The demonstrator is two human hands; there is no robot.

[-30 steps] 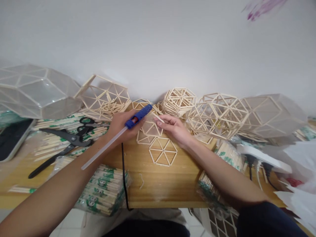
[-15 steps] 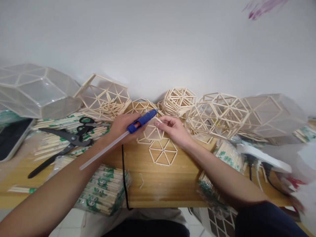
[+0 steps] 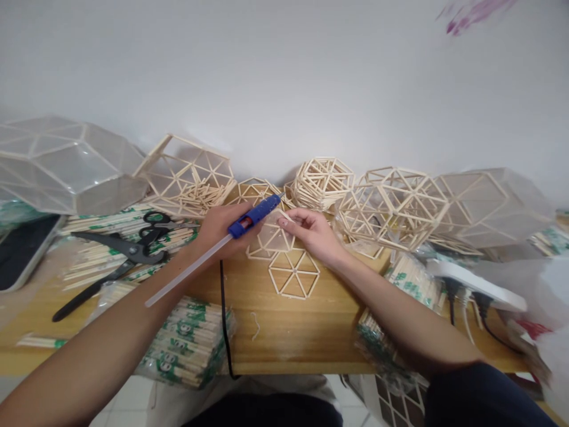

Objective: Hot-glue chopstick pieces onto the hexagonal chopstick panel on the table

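My left hand (image 3: 226,230) is wrapped round a blue hot glue gun (image 3: 255,216), with a long clear glue stick (image 3: 189,270) jutting from its back end. The gun's nozzle points up and right, near my right hand (image 3: 310,232). The fingers of that hand pinch the edge of a small wooden-stick frame (image 3: 273,237) covered with translucent film. Part of this frame is hidden behind the gun. Just below it, a flat hexagonal stick frame (image 3: 294,273) with spokes lies on the wooden table (image 3: 288,332).
Along the wall stand a stack of hexagon frames (image 3: 326,178), an open stick lattice (image 3: 393,204) and film-covered shapes (image 3: 66,166). Left are pruning shears (image 3: 128,252), scissors (image 3: 160,224), a phone (image 3: 24,252) and packed chopsticks (image 3: 186,338). A power strip (image 3: 480,284) lies right.
The glue gun has shifted slightly left and its tip sits a little lower. My right hand stays almost in place, still pinching the frame.
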